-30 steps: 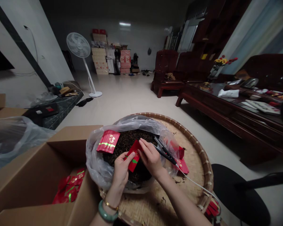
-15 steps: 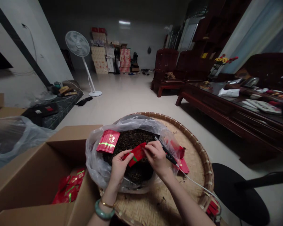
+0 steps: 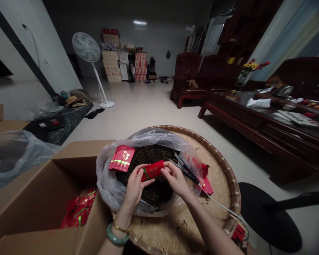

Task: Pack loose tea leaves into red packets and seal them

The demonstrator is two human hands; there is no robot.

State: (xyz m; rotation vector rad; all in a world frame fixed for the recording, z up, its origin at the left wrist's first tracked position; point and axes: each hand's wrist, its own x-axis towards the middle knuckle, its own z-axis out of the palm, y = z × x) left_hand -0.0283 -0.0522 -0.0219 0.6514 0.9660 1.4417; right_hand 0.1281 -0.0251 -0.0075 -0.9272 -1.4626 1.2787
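Between my two hands is a red tea packet with a green band, held over a clear plastic bag of dark loose tea. My left hand grips its left end, with the thumb in front and some fingers spread beneath. At the right end, the thumb and fingers of my right hand pinch the packet's edge. Beyond the right hand, a black hand-held sealer with a white cord lies on the bag, its two arms apart. A stack of flat red packets rests on the tea at the left.
The bag sits on a round woven bamboo tray. More red packets lie on its right side. An open cardboard box at the left holds several red packets. A black round base stands on the floor at right.
The packet has turned more level and its front now faces me more. My left fingers have opened out beneath it. The sealer's arms look farther apart, and my right hand has shifted slightly.
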